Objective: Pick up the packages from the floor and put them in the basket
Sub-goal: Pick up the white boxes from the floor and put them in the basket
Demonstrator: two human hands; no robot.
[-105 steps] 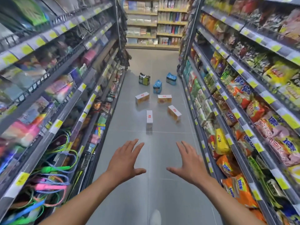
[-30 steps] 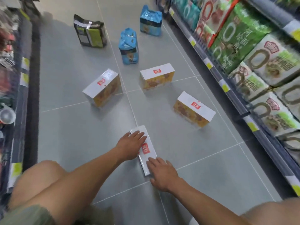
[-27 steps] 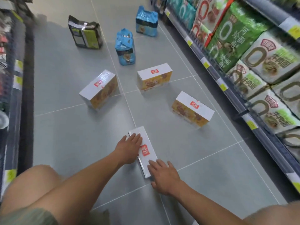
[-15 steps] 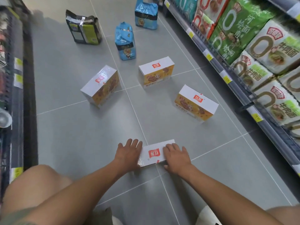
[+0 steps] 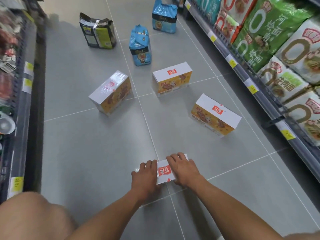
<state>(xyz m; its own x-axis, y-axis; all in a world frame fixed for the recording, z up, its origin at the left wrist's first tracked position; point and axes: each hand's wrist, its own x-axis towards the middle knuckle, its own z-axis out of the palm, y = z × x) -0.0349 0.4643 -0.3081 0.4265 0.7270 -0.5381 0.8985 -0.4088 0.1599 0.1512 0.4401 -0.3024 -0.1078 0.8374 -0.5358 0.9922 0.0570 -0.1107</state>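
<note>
A white box with a red label (image 5: 164,172) lies on the grey floor just in front of me. My left hand (image 5: 145,177) grips its left end and my right hand (image 5: 184,168) grips its right end, fingers curled over the far edge. Three more white and yellow boxes stand further out: one on the left (image 5: 110,93), one in the middle (image 5: 172,78), one on the right (image 5: 215,115). Beyond them stand two blue bags (image 5: 140,45) (image 5: 164,15) and a dark green bag (image 5: 97,31). No basket is in view.
Store shelves line both sides of the aisle: a dark rack (image 5: 19,101) on the left, and a low shelf edge (image 5: 270,108) with large noodle packs (image 5: 270,37) on the right. My bare left knee (image 5: 32,217) fills the lower left corner.
I walked up and crouched. Both hands turned the near box from lengthwise to crosswise and drew it toward me, then moved closer together on its ends.
</note>
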